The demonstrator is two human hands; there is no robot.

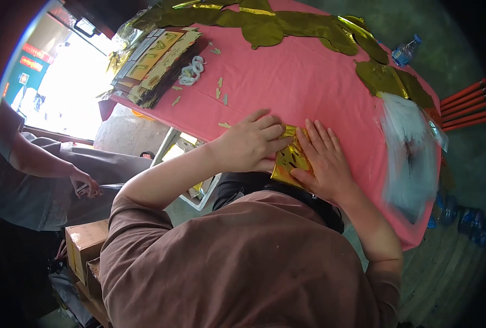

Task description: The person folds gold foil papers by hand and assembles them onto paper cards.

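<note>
One folded gold foil piece point(290, 158) at bench point(286, 82) near edge. One packet stack point(155, 60) at far left corner. One water bottle point(405, 52). One cardboard box point(84, 240). Five orange rods point(467, 106).
</note>
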